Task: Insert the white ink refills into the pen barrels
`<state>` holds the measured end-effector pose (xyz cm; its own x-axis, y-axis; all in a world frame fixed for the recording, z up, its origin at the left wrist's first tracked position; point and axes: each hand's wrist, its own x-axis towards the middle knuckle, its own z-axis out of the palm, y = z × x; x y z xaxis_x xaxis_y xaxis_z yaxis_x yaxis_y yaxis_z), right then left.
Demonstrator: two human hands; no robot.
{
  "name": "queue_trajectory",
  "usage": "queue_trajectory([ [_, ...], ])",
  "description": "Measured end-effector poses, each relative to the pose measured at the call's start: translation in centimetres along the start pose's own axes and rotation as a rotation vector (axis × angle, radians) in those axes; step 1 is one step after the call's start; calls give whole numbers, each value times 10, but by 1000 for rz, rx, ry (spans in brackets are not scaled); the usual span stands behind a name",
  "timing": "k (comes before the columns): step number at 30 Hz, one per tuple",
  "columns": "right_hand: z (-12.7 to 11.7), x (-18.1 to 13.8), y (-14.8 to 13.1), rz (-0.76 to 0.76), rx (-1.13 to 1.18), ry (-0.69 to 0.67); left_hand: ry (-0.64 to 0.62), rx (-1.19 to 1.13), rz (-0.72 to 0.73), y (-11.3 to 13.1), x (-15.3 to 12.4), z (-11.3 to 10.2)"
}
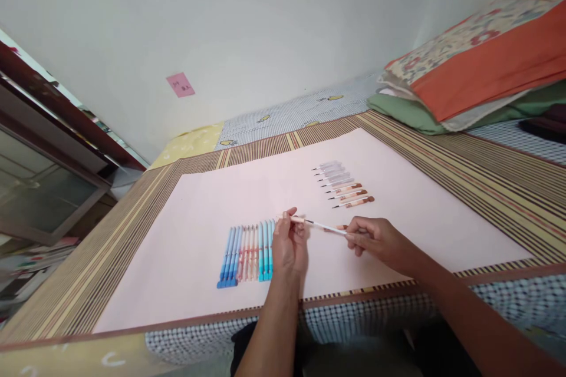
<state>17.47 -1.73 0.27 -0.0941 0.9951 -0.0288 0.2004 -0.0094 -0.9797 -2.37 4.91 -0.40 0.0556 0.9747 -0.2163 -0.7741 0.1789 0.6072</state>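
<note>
Holding a thin pen refill (322,225) between both hands, I kept it just above the pink sheet (398,235), near the sheet's near edge. My left hand (289,244) had its thumb and fingertips closed on the tan end of the refill; my right hand (375,238) had its fingers pinched on the other end, where a brownish piece showed beside them. Whether that piece was a barrel or a cap, I could not tell.

The refill looked white along its shaft and very slender. I judged it light, stiff enough to span the gap between my hands, yet liable to bend or snap if pressed in the middle. The ends were the right places to grip, well clear of the tip.

At nine o'clock from my left hand, touching the sheet, lay a row of pen barrels (247,253), blue, pink and turquoise, side by side. At one o'clock from the refill lay a second row of pen parts (345,185), clear ones farther off and brown ones nearer, well apart from my hands. The striped mat (486,159) lay under the sheet, with pillows (477,65) at two o'clock.
</note>
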Motion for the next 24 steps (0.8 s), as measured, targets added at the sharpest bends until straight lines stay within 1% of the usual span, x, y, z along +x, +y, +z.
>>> queue_trajectory([
  [5,-1,1,2,-10,9,0,-24,-1,6,-1,0,-1],
  [9,-1,1,6,-8,5,-4,-12,20,42,-2,-1,0],
  [14,1,1,5,-24,-23,5,-27,177,97,-4,0,-2],
  [18,0,1,2,-58,-120,39,-42,354,147,-6,0,-4],
  [21,1,1,0,-85,-215,80,-58,385,140,-7,-2,-3],
  [24,6,1,1,-119,-324,116,-90,406,99,-9,-7,1],
])
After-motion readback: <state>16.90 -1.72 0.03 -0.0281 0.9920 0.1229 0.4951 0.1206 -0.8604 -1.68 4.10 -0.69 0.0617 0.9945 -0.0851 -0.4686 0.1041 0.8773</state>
